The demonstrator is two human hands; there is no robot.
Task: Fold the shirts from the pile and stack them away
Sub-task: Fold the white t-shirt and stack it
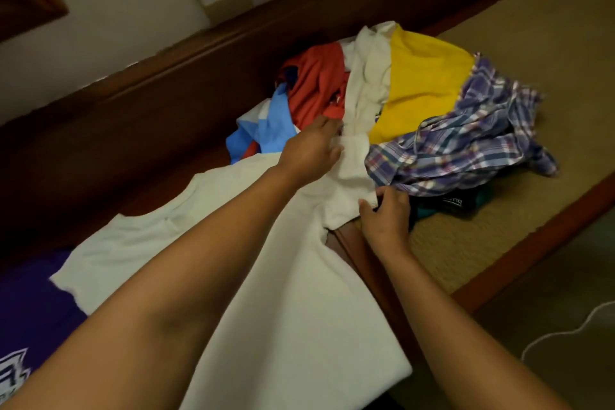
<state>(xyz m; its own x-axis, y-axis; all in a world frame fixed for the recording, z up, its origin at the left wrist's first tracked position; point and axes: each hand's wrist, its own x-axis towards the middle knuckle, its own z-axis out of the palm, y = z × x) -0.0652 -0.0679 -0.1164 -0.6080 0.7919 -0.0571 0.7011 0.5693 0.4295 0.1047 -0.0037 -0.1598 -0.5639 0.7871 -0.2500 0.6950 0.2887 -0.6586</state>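
At centre frame the left hand (311,151) and right hand (386,213) each pinch the far end of a white shirt (266,276), probably to draw it flat for folding, clear of the pile (416,103) at upper right.

Both bare arms reach forward. Left hand (311,150) farther out, palm down, fingers curled. Right hand (386,213) nearer, thumb and fingers pinching, knuckles up.

Purple shirt (30,316) cut off at left edge, print unreadable.
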